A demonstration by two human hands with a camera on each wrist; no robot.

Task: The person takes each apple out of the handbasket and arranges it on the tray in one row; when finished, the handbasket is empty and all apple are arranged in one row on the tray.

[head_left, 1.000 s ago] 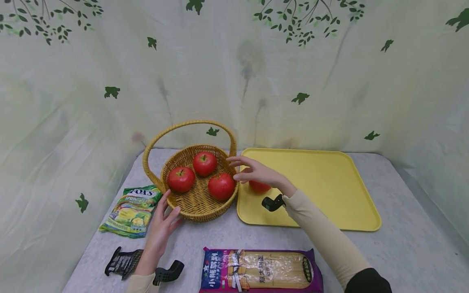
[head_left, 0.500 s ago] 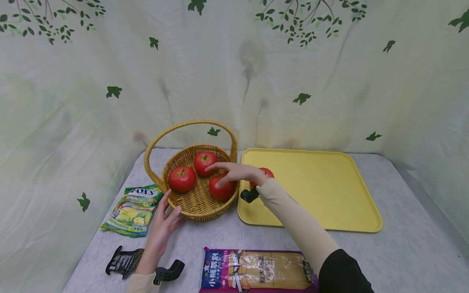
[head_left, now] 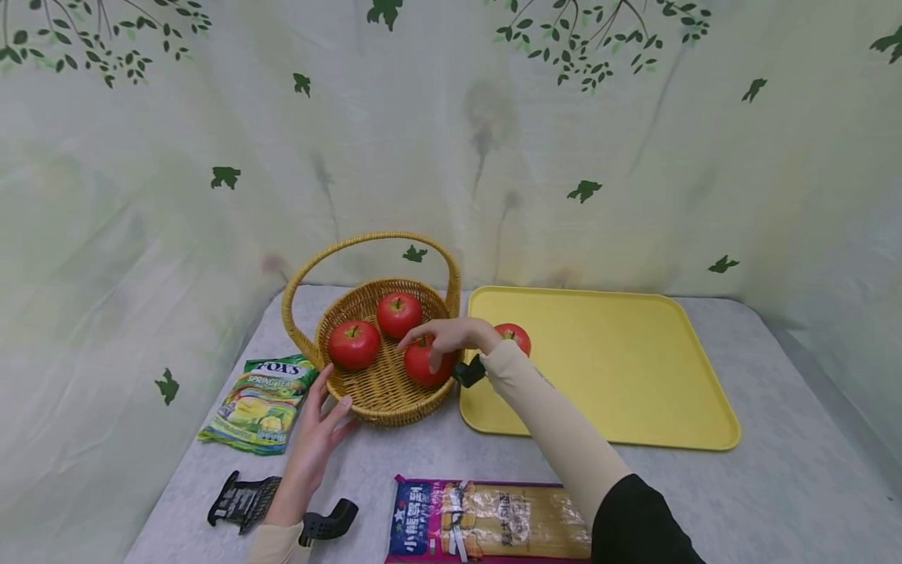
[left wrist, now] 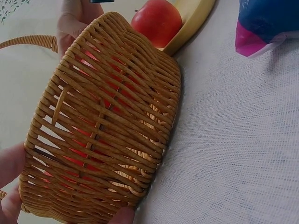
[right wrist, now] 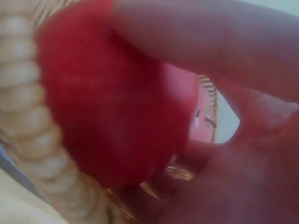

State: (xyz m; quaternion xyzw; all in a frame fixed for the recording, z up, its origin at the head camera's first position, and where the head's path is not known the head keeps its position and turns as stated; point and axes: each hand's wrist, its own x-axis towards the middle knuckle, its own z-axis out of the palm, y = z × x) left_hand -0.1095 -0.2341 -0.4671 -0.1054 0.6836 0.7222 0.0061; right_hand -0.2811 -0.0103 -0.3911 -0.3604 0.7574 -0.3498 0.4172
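Note:
My right hand (head_left: pixel 456 334) reaches over the right rim of the wicker basket (head_left: pixel 384 406) and holds a red apple (head_left: pixel 421 366) inside it. In the right wrist view, thumb and fingers lie around this apple (right wrist: pixel 107 112), close by the woven rim. Two more red apples sit in the basket, one at the left (head_left: pixel 355 345) and one at the back (head_left: pixel 399 313). My left hand (head_left: pixel 313 435) rests against the basket's near left side, its fingers spread. The left wrist view has its fingertips touching the wicker wall (left wrist: pixel 103 116).
A yellow tray (head_left: pixel 620 368) stands right of the basket, with another apple (head_left: pixel 515 337) at its left side, partly behind my right wrist. A green candy bag (head_left: pixel 264 403) lies left of the basket. In front are a pasta packet (head_left: pixel 493 521) and a small black packet (head_left: pixel 243 501).
My right hand has moved left from above the tray's edge into the basket and closed around the right-hand apple. My left hand stays at the basket's side.

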